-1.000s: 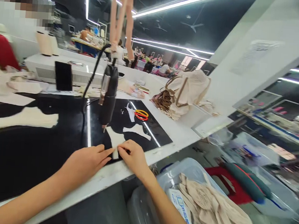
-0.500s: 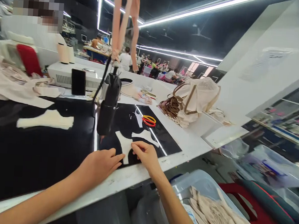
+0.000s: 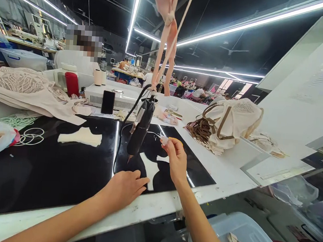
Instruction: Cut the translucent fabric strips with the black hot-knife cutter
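Observation:
On the black mat (image 3: 71, 177) lies a cream fabric piece (image 3: 150, 169) with curved sides. My left hand (image 3: 126, 186) rests beside it, fingers stretched out and fingertips at its left edge. Raised over the mat, my right hand (image 3: 177, 161) pinches a small white scrap (image 3: 164, 140) between thumb and fingers. Just behind those fingers the yellow handle of the scissors (image 3: 180, 141) shows in part. A second cream piece (image 3: 161, 158) is partly covered by my right hand. Above my left hand hangs a black hand-held tool (image 3: 141, 127) with a pointed coppery tip.
Peach fabric strips (image 3: 163, 47) suspend the tool. A cream stack (image 3: 80, 136) lies on the mat's left. Beige garments (image 3: 33, 86) fill the back left; a bundle with brown straps (image 3: 227, 122) stands at right. A clear bin (image 3: 237, 222) sits below the table edge. People work beyond.
My right hand has left the edge of the fabric piece and moved up and away, now with a white scrap in its fingers. My left hand stays by the piece. The camera view has turned left.

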The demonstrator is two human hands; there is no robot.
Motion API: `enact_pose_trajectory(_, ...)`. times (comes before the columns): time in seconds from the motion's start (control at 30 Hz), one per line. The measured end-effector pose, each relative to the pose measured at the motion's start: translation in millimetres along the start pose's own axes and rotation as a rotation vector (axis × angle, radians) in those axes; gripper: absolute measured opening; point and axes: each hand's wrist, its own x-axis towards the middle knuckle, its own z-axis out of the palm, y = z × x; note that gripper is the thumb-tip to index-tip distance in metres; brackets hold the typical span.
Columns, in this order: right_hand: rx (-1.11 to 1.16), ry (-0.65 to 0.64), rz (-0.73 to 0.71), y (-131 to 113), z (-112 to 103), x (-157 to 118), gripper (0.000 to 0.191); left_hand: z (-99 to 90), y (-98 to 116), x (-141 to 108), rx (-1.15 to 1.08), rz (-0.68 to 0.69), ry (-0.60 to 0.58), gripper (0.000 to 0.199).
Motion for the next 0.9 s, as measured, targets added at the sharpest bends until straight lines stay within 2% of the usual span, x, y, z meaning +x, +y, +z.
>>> enact_pose_trajectory(0.1,0.050,-0.017,-0.063,-13.4,-5.7,-14.9,0.032,2.8,-2.3,-1.2,-0.080,-0.024,0.006,0.035)
enact_pose_trajectory(0.17,0.090,-0.044,-0.072,-19.5,-10.5,-30.7,0.036,2.2,-5.5,-2.1,-0.219,-0.057,0.025,0.036)
enact_pose_trajectory(0.37,0.164,-0.113,-0.004,-21.4,-16.3,-74.4,0.038,-7.6,-19.0,-2.7,-0.910,-0.217,0.053,0.041)
enact_pose_trajectory(0.5,0.173,-0.173,0.081,-18.0,-9.6,-93.3,0.040,-12.6,-19.8,-1.3,-1.267,-0.222,0.070,0.049)
enact_pose_trajectory(0.7,0.132,-0.255,0.192,-13.6,-1.9,-108.7,0.035,-26.8,-11.0,-2.3,-1.539,-0.355,-0.086,0.035)
enact_pose_trajectory(0.8,0.071,-0.248,0.253,-14.2,-4.5,-108.4,0.029,-33.1,-14.3,-7.8,-1.554,-0.409,-0.083,0.028)
enact_pose_trajectory(0.9,-0.011,-0.263,0.373,-17.1,-9.1,-106.4,0.042,-36.8,-23.7,-17.0,-1.515,-0.442,-0.064,0.024)
